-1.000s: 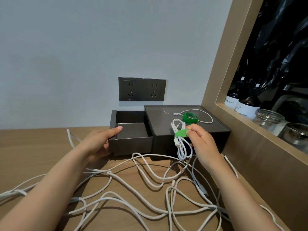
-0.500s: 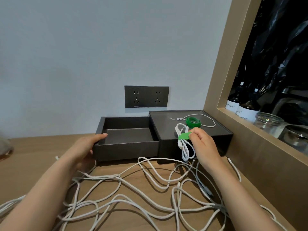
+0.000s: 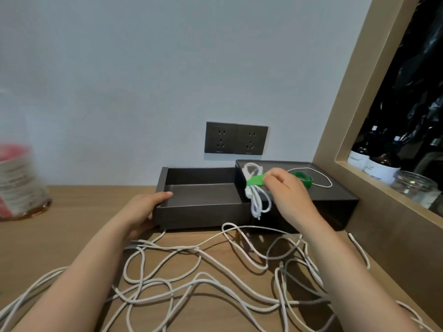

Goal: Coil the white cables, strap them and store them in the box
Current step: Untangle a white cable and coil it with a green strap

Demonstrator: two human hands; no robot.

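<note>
My right hand (image 3: 286,195) pinches the coiled white cable bundle (image 3: 256,188) by its green strap, over the right end of the dark grey box's open drawer (image 3: 203,207); my left hand (image 3: 143,209) grips the drawer's front-left corner.

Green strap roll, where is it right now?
Head view, right of centre: the green strap roll lies on the box top, just behind the right hand, next to a thin white cable.
</note>
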